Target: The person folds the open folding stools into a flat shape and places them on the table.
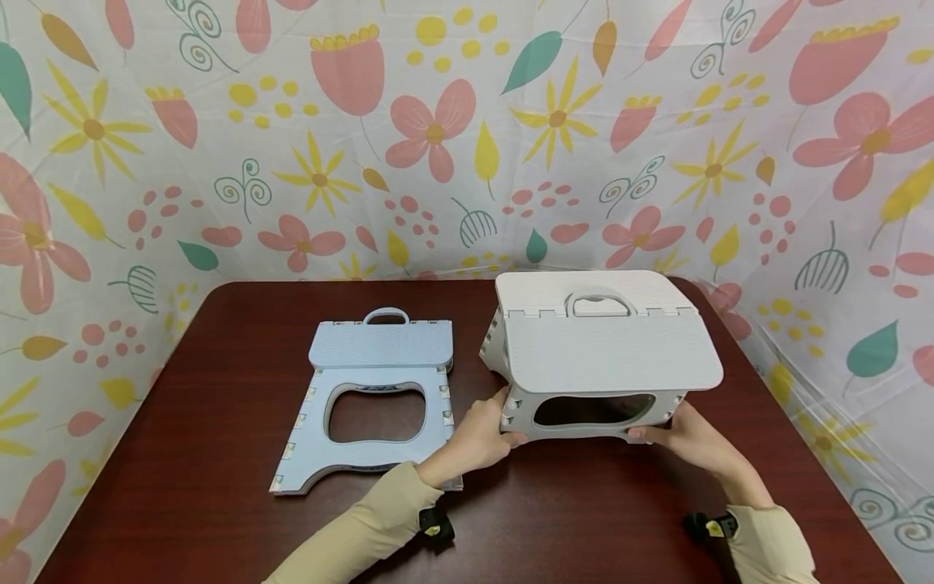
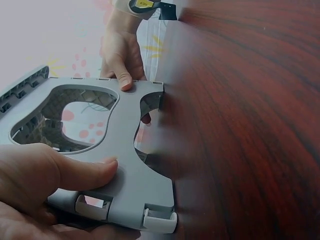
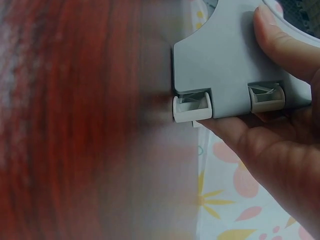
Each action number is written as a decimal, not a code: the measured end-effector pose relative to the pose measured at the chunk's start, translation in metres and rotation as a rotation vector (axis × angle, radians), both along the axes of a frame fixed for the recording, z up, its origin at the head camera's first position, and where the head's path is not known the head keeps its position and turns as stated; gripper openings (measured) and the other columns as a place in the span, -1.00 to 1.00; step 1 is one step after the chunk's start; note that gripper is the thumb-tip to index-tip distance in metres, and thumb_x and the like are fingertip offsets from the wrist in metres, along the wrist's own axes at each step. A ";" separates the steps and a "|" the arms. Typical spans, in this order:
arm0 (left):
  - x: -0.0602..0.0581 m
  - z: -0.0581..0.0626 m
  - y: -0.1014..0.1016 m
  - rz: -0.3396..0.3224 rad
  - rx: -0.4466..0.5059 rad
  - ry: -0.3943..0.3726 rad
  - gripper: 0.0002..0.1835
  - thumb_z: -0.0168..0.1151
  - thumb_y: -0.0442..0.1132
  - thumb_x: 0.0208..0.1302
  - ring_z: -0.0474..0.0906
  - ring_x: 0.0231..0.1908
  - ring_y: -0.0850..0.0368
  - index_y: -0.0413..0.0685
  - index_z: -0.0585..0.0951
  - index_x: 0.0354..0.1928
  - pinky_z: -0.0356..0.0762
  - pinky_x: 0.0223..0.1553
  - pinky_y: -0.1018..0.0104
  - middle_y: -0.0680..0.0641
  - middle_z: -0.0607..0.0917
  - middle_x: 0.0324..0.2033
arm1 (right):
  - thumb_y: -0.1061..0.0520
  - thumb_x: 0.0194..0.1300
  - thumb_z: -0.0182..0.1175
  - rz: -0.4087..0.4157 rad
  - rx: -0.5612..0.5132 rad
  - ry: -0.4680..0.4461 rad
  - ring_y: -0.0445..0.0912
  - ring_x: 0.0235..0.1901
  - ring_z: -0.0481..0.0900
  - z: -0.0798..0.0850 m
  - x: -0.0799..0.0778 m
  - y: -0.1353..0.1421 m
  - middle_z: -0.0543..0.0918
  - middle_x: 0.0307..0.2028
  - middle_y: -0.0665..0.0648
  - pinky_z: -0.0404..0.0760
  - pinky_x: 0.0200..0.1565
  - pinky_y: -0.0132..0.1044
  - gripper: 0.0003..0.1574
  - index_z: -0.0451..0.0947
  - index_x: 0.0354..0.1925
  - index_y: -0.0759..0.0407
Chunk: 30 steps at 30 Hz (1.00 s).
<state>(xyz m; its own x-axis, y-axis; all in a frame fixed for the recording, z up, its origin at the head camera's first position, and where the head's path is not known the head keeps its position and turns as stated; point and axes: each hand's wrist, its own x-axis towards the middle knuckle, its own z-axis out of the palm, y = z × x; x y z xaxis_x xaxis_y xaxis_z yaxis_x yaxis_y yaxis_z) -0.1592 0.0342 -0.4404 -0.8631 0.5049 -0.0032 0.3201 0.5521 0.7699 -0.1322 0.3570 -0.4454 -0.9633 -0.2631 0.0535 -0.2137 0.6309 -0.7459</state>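
Note:
A white folding step stool [image 1: 613, 349] stands unfolded on the right half of the table, its top level and a carry handle in the middle. My left hand [image 1: 477, 434] grips the near leg panel at its left side, thumb across the front face, as the left wrist view shows from close by. At the right side my right hand [image 1: 693, 442] holds the same panel, thumb [image 3: 287, 42] on its front and the other fingers behind the hinged edge. The fingers behind the panel are largely hidden.
A pale blue folding stool [image 1: 379, 349] lies folded flat on the dark red wooden table [image 1: 197, 438], left of the white one, with my left forearm over its near corner. A flower-patterned cloth [image 1: 438, 162] hangs behind the table and along both sides.

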 end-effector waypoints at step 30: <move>-0.001 -0.001 -0.003 -0.021 -0.006 -0.002 -0.30 0.36 -0.22 0.03 0.60 -0.17 0.14 -0.11 0.30 0.24 0.50 -0.20 0.40 -0.12 0.66 -0.14 | 0.16 0.06 0.33 0.034 -0.016 0.003 -0.31 -0.40 0.48 0.001 0.001 0.001 0.53 -0.19 0.23 0.38 -0.37 -0.42 -0.16 0.13 0.21 0.22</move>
<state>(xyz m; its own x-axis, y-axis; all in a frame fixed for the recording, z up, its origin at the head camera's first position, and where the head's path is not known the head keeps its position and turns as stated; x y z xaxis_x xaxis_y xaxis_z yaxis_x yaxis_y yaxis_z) -0.1599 0.0312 -0.4415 -0.8523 0.5230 -0.0075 0.3305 0.5497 0.7672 -0.1314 0.3575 -0.4449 -0.9537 -0.2947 0.0608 -0.2371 0.6114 -0.7550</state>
